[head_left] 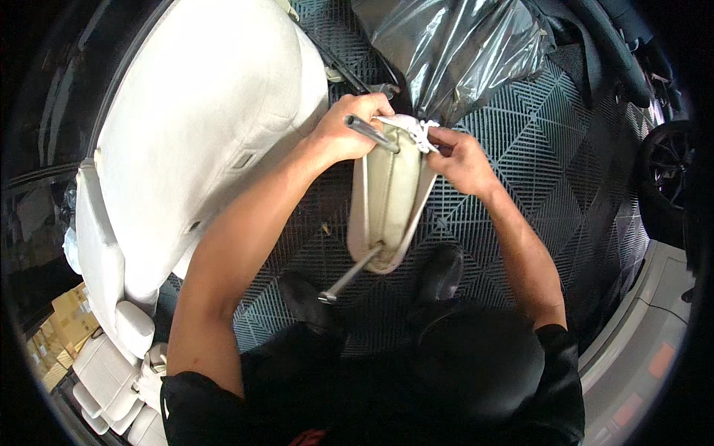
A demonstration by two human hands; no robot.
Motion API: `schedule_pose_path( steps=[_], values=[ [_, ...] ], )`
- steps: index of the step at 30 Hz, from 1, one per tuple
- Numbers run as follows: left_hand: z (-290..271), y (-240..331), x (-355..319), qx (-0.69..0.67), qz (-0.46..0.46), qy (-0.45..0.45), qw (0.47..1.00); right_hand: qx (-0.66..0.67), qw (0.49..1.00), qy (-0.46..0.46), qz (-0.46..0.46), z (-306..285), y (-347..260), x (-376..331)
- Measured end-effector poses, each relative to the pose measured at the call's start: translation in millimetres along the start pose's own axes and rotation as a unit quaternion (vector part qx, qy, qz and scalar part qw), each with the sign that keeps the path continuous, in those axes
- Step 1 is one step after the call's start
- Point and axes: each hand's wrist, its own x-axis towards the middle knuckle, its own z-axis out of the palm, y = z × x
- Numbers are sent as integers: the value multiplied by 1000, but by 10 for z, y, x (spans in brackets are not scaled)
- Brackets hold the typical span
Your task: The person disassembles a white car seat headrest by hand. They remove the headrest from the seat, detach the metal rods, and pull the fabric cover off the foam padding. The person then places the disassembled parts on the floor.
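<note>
I hold a cream car headrest (390, 201) upside-down in front of me, over the grid floor. My left hand (342, 134) is closed around one of its metal posts (370, 132) at the top. My right hand (460, 157) pinches a white cloth or cover edge (413, 126) at the headrest's top right. A second metal post (348, 276) sticks out at the lower end, toward my black shoes (312, 301).
A large cream car seat (201, 126) lies to the left on the dark plastic grid floor tiles (550, 171). A grey plastic bag (454, 52) lies ahead. More cream seat parts (111, 372) and yellow boxes (63, 327) sit at lower left. A tyre (669, 178) is at right.
</note>
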Motion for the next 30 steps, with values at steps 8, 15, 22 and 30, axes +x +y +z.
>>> schedule_pose_path(
  steps=[8,15,22,30],
  values=[
    [57,63,-184,39,22,12,999,-150,988,15,-35,68,-277,40],
    [69,-28,54,14,35,61,997,-216,968,10,-123,122,-460,272],
    [383,-226,26,-26,-31,119,992,-155,974,96,-135,230,-201,317],
    [382,-257,141,-153,-10,81,985,-210,965,100,-125,15,-289,302]
  ],
)
